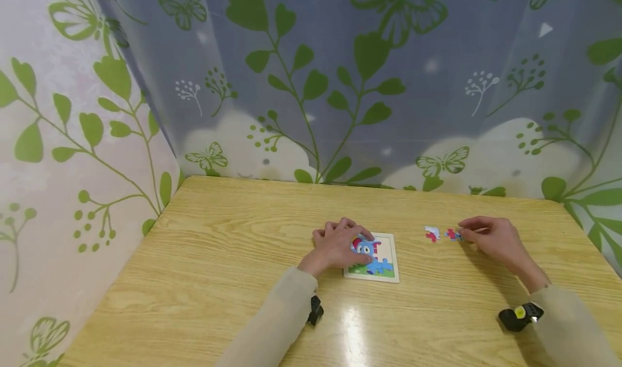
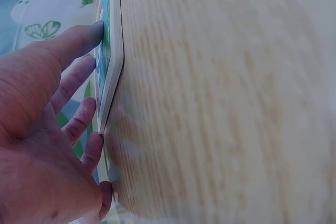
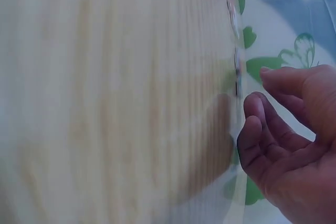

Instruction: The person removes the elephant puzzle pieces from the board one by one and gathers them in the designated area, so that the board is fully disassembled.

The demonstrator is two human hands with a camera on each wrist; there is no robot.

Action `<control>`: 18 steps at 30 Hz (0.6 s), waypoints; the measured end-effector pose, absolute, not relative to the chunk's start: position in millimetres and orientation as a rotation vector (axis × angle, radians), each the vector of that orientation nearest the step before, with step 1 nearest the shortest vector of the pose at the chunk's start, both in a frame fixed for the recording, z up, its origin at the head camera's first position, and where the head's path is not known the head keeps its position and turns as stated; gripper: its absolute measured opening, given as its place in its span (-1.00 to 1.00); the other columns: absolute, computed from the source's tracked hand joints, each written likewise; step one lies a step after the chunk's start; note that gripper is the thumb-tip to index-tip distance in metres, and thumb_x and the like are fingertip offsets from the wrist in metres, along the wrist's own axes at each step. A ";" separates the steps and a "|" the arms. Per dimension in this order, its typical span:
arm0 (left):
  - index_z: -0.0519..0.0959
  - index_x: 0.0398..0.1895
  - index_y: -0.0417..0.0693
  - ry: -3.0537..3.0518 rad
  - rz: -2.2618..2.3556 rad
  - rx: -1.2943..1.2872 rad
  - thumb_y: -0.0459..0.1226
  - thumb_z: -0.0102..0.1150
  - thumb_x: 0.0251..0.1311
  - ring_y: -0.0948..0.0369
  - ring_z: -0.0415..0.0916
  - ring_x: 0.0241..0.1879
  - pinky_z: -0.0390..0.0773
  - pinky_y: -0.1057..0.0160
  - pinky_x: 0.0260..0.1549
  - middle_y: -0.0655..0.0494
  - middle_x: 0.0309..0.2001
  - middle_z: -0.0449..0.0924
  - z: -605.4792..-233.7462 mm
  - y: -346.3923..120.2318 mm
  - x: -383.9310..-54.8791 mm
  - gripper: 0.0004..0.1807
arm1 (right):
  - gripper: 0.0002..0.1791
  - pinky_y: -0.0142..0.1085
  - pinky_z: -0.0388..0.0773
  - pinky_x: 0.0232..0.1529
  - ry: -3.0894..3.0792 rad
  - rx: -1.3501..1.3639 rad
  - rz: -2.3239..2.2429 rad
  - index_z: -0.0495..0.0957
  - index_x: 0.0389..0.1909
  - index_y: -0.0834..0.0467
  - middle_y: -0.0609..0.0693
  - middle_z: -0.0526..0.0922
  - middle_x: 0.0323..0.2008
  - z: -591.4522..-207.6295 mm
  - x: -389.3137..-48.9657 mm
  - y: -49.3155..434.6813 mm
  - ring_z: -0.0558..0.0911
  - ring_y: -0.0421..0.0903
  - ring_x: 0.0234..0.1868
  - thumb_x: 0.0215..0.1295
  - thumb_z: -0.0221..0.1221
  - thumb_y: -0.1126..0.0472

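Note:
A square jigsaw board (image 1: pixel 396 264) with a pale frame lies flat on the table in the head view, showing a blue cartoon animal on green. My left hand (image 1: pixel 335 246) rests over its left part, covering some of the picture. In the left wrist view, the thumb (image 2: pixel 86 38) touches the board's face and the other fingers spread along it. To the right lie a white-and-red puzzle piece (image 1: pixel 431 233) and a red-and-blue puzzle piece (image 1: pixel 452 234). My right hand (image 1: pixel 498 241) is at the second piece's right edge, with a gap between thumb and fingers in the right wrist view.
The wooden table (image 1: pixel 233 237) reaches back to a blue curtain (image 1: pixel 316 129) with green leaves and butterflies. A similarly patterned pale curtain (image 1: pixel 73 167) hangs along the left edge. Dark devices are strapped at both wrists.

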State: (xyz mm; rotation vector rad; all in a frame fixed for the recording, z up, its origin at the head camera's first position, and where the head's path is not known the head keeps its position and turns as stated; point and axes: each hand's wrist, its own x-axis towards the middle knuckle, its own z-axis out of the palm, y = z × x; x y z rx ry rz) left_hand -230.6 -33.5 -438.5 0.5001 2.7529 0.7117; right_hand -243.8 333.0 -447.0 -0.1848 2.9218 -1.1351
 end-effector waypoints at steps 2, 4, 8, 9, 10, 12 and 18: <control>0.56 0.15 0.51 2.753 0.711 0.503 0.14 0.35 0.22 -0.06 0.20 0.23 0.11 -0.16 0.05 0.19 0.41 0.30 -438.5 -33.1 -230.6 -0.57 | -0.59 -0.33 0.59 -0.44 2.930 -0.199 -1.136 0.64 0.09 0.32 0.24 0.78 -0.14 -445.0 -240.6 328.9 0.64 -0.44 -0.35 0.49 0.20 0.06; 0.56 0.15 0.50 2.753 0.713 0.508 0.14 0.35 0.22 -0.06 0.21 0.22 0.11 -0.17 0.05 0.18 0.40 0.30 -438.3 -32.7 -230.5 -0.57 | -0.60 -0.33 0.60 -0.43 2.926 -0.222 -1.145 0.65 0.09 0.30 0.26 0.77 -0.12 -443.2 -237.4 323.3 0.67 -0.42 -0.34 0.48 0.20 0.06; 0.57 0.15 0.49 2.761 0.707 0.511 0.14 0.35 0.22 -0.06 0.21 0.21 0.12 -0.17 0.05 0.17 0.38 0.31 -438.4 -32.5 -230.1 -0.57 | -0.61 -0.31 0.61 -0.44 2.896 -0.262 -1.172 0.66 0.08 0.27 0.25 0.78 -0.12 -441.8 -231.3 309.9 0.69 -0.35 -0.33 0.47 0.23 0.05; 0.57 0.15 0.49 2.763 0.705 0.511 0.14 0.35 0.22 -0.06 0.21 0.21 0.12 -0.18 0.05 0.17 0.38 0.32 -438.3 -32.5 -229.8 -0.57 | -0.62 -0.30 0.61 -0.45 2.884 -0.278 -1.182 0.66 0.08 0.26 0.24 0.78 -0.14 -441.7 -230.0 306.3 0.70 -0.32 -0.33 0.47 0.23 0.06; 0.57 0.15 0.48 2.768 0.702 0.511 0.14 0.35 0.22 -0.06 0.22 0.21 0.12 -0.18 0.06 0.17 0.37 0.32 -438.3 -32.4 -229.5 -0.57 | -0.63 -0.30 0.61 -0.45 2.872 -0.294 -1.192 0.66 0.07 0.25 0.22 0.78 -0.15 -441.8 -228.6 302.5 0.70 -0.30 -0.32 0.46 0.24 0.06; 0.58 0.16 0.48 2.775 0.700 0.513 0.14 0.35 0.22 -0.07 0.22 0.22 0.12 -0.20 0.07 0.16 0.36 0.33 -438.3 -32.4 -228.8 -0.57 | -0.67 -0.29 0.61 -0.45 2.852 -0.330 -1.206 0.68 0.05 0.22 0.18 0.78 -0.16 -442.2 -226.0 294.8 0.70 -0.26 -0.30 0.45 0.25 0.07; 0.58 0.20 0.46 2.786 0.693 0.531 0.13 0.32 0.24 -0.09 0.23 0.25 0.11 -0.24 0.09 0.15 0.36 0.34 -437.4 -32.7 -225.7 -0.55 | -0.73 -0.32 0.62 -0.40 2.819 -0.440 -1.186 0.70 0.02 0.15 0.16 0.76 -0.04 -442.5 -218.0 275.3 0.69 -0.27 -0.25 0.43 0.28 0.10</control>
